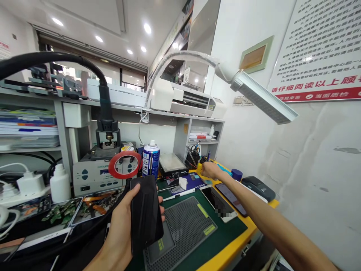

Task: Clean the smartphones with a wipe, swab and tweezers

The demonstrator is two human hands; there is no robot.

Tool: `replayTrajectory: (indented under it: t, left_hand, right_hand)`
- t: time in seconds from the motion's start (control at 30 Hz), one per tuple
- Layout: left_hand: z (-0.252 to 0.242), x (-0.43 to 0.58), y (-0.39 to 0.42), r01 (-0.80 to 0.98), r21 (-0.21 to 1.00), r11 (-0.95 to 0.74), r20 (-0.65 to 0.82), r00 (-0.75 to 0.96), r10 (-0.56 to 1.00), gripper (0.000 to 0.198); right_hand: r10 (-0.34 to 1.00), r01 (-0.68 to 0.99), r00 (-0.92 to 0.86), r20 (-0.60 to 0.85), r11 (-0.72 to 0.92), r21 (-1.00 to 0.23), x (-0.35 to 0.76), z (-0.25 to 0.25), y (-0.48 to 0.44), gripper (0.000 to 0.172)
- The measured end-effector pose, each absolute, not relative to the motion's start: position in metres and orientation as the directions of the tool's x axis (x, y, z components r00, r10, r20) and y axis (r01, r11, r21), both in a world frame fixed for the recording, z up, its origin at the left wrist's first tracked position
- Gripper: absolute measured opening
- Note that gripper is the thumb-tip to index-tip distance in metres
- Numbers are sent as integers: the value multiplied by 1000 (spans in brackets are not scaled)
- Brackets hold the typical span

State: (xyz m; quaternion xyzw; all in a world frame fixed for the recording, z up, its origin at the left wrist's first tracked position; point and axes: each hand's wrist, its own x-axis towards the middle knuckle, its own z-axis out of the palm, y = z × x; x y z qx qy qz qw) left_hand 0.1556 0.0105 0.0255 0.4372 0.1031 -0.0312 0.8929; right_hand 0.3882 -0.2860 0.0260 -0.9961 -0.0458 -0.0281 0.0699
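In my left hand (124, 214) is a black smartphone (146, 214), held upright with the thumb along its edge and fingertips showing on the far side. Its dark face is turned toward me. My right hand (211, 170) reaches far across to the back right of the bench, its fingers curled closed. A yellow object (199, 168) shows at those fingers, too small to name. Beside the hand stands a holder with pens and tools (194, 153). Below the phone lies a grey perforated repair mat (186, 222) on a green work mat (225, 235).
A white-framed phone (218, 203) and a dark phone (232, 199) lie at the right. Behind stand a blue spray can (151, 160), red tape roll (125, 165), hot plate (172, 165) and grey repair station (98, 175). A lamp (265, 96) hangs above; trays of parts (96, 207) sit left.
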Motion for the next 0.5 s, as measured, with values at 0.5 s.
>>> replayTrajectory:
  t: [0.5]
  left_hand:
    - [17, 171, 23, 109, 767, 632, -303, 930, 207, 48]
  right_hand:
    - [242, 350, 928, 284, -300, -888, 316, 41, -194, 13]
